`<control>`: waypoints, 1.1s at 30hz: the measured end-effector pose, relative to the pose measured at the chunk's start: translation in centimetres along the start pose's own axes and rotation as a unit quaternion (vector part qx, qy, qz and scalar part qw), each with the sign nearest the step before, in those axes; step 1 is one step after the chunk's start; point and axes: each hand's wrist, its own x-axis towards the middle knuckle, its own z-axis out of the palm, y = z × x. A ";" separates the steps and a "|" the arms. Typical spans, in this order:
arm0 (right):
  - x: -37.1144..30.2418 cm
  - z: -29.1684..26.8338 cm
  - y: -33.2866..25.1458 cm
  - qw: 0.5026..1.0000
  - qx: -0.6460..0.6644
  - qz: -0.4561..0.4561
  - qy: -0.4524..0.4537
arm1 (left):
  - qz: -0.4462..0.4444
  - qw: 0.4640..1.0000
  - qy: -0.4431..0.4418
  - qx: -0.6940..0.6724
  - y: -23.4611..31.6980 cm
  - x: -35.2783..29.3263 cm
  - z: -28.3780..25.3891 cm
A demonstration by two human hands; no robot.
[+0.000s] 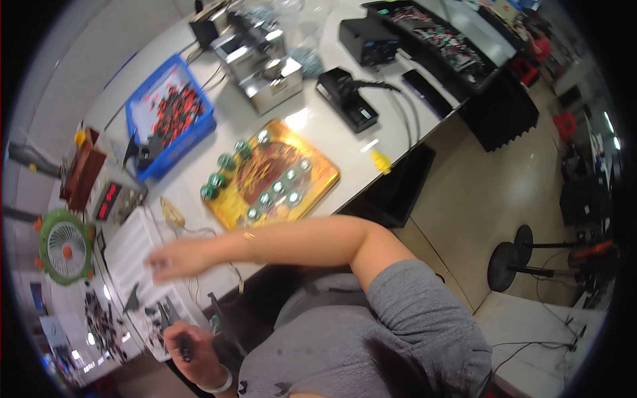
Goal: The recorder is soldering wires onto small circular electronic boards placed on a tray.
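My left hand (200,363), low at the left with a white band at its wrist, is closed around a small black object (185,345) whose kind I cannot make out. My right arm reaches across to the left. Over a white ribbed tray (126,242) hovers my right hand (176,261); motion blurs its fingers, so their grip is unclear. Between the hands, a dark clip-like part (131,298) lies on the tray. Small dark and green parts (156,325) are gathered close to my left hand.
Ahead lies a golden decorated box (312,199) bearing several green round pieces (225,161). A blue bin (211,126) holds red and black parts. A green fan (66,247), a power supply with red digits (109,201) and a metal fixture (275,89) stand around. Thin cables cross the table edge.
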 end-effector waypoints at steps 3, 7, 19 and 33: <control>-7.6 0.5 -3.7 0.972 0.201 -0.079 -0.097 | 0.046 0.989 -0.045 -0.136 -0.2 2.9 4.1; -15.7 -1.3 -6.2 0.995 -0.003 -0.030 0.093 | 0.045 0.992 -0.103 0.054 -2.0 5.7 11.1; -30.2 -33.4 -15.5 0.826 -0.134 -0.012 0.548 | 0.203 0.872 -0.085 0.438 -7.7 8.4 13.7; -42.1 -62.0 -0.4 0.499 -0.560 0.256 0.610 | 0.228 0.699 0.006 0.678 -16.2 5.1 4.9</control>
